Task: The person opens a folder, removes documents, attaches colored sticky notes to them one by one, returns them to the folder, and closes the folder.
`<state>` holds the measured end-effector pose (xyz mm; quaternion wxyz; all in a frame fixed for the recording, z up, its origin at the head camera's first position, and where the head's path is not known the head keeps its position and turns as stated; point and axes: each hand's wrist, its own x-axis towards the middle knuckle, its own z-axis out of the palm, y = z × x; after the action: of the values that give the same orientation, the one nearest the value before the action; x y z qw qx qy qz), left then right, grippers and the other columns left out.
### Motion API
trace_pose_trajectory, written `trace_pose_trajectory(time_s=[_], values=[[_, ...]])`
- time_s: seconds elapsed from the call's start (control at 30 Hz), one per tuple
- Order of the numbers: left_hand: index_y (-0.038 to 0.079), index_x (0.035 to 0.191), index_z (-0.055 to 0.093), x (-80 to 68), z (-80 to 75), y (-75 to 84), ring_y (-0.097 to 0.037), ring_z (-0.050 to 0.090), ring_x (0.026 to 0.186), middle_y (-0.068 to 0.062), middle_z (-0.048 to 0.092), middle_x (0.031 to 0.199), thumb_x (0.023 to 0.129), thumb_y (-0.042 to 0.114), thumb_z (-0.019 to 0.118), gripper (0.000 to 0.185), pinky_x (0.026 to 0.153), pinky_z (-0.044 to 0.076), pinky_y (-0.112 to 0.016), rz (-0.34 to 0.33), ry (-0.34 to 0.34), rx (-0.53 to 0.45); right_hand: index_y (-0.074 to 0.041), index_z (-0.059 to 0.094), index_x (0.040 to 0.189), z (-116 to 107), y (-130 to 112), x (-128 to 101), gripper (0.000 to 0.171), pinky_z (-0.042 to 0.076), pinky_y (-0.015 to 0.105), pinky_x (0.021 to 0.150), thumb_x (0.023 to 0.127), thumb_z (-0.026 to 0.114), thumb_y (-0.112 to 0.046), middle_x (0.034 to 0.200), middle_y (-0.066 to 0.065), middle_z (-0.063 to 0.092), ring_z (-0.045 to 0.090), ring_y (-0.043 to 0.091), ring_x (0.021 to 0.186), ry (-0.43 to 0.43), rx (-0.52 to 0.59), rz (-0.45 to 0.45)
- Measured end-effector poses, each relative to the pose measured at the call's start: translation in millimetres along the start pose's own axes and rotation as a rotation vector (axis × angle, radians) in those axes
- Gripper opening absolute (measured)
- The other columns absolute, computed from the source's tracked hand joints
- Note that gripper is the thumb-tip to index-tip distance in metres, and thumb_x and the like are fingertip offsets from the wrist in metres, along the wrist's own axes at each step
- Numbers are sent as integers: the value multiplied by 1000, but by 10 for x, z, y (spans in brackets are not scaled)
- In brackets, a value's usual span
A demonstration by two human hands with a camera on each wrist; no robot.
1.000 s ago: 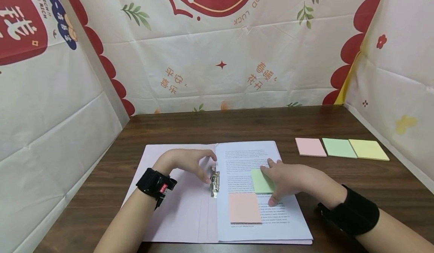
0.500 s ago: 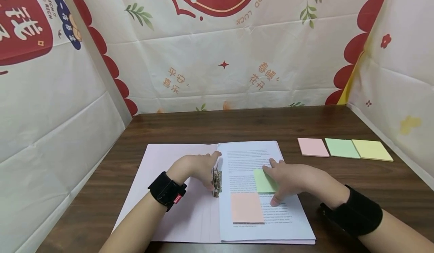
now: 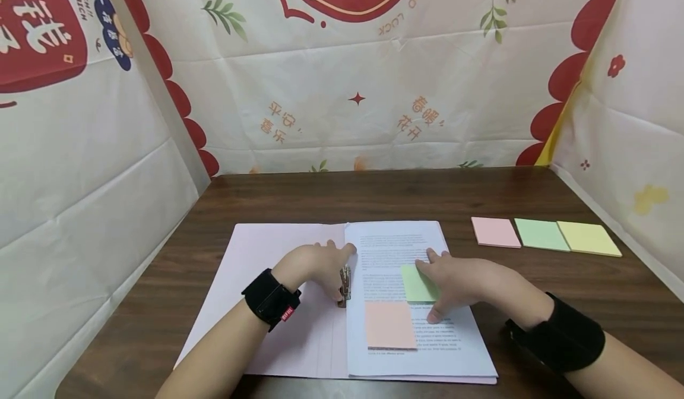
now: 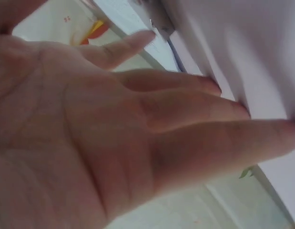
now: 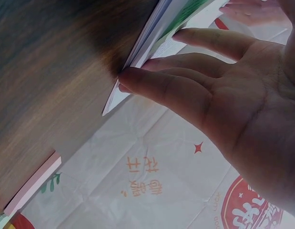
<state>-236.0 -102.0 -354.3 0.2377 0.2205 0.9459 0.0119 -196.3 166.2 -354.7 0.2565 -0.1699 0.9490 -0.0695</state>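
Note:
An open pale-pink folder [image 3: 278, 351] lies on the table, with printed sheets [image 3: 395, 244] on its right half. My left hand [image 3: 320, 266] is at the metal clip [image 3: 346, 283] on the spine, fingers extended and covering part of it. In the left wrist view the fingers of the left hand [image 4: 185, 105] are nearly straight, tips at the folder cover. My right hand [image 3: 454, 283] rests spread on the sheets, fingertips at a green sticky note [image 3: 417, 284]. Left of it a pink sticky pad [image 3: 390, 326] lies on the page. The right wrist view shows the right hand's fingers [image 5: 176, 90] extended at the paper's edge.
Pink [image 3: 496, 232], green [image 3: 542, 234] and yellow [image 3: 589, 238] sticky pads lie in a row at the right of the dark wooden table [image 3: 299, 197]. Printed cloth [image 3: 320, 78] hangs behind and on both sides.
My left hand has moved right onto the clip, covering more of it. My right hand stays in place on the sheets. The head view has shifted slightly.

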Motion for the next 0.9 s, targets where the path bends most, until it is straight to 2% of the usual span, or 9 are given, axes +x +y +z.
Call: trace_pose_trajectory(time_s=[0.1,0.3,0.37,0.5,0.6,0.67,0.73,0.8,0.9], values=[[22,154,41,3,-33,-22,-43,55,138,-23,53,153,80,31,95,92,113,48,-55,5,-13,-11,2,40,161,3,13,-13,114,31,79,117,74,95,-48,169,40,21,21,67,154,5,2,-6],[23,158,44,-6,-93,-108,-23,60,117,-16,57,142,78,34,96,96,103,53,-51,32,-22,-50,2,40,161,-5,19,-15,112,33,77,118,76,95,-47,169,39,24,24,66,153,10,-6,-22],[23,158,46,-8,-102,-150,-20,59,115,-15,57,142,79,34,96,94,104,53,-50,51,-18,-69,2,40,161,-20,19,-8,112,33,77,118,76,94,-47,169,39,24,24,66,154,9,-14,-24],[21,156,50,-33,-75,-279,-21,60,125,-12,56,151,82,29,93,86,109,52,-49,101,-2,-69,2,40,161,-43,10,4,112,34,76,118,76,94,-48,169,39,23,24,65,154,2,-20,-25],[17,156,51,-103,-32,-408,-26,56,141,-10,52,160,85,26,89,82,118,47,-48,119,11,-72,2,40,161,-24,7,0,112,34,76,118,76,94,-48,169,39,23,24,65,154,-5,-10,-17],[12,157,50,-195,-20,-530,-30,49,151,-12,49,164,88,28,86,79,124,41,-50,118,20,-83,3,40,160,-8,9,-10,112,33,76,118,76,95,-47,169,39,23,24,65,154,-6,0,-14],[8,158,47,-333,-22,-681,-35,43,156,-16,47,165,91,33,83,80,127,37,-53,87,40,-97,3,41,160,4,13,-21,112,33,76,118,76,95,-47,169,39,23,24,65,154,-3,3,-14],[4,158,45,-505,-44,-858,-43,41,155,-22,45,165,94,36,80,80,126,36,-59,43,75,-108,3,41,160,8,18,-36,112,33,77,118,76,95,-47,169,39,23,24,65,154,1,5,-14],[1,158,44,-809,-102,-1119,-58,42,147,-33,42,162,95,40,77,81,118,39,-69,-65,142,-117,3,41,160,6,29,-60,112,33,77,118,76,95,-48,169,39,23,24,65,154,6,5,-13]])
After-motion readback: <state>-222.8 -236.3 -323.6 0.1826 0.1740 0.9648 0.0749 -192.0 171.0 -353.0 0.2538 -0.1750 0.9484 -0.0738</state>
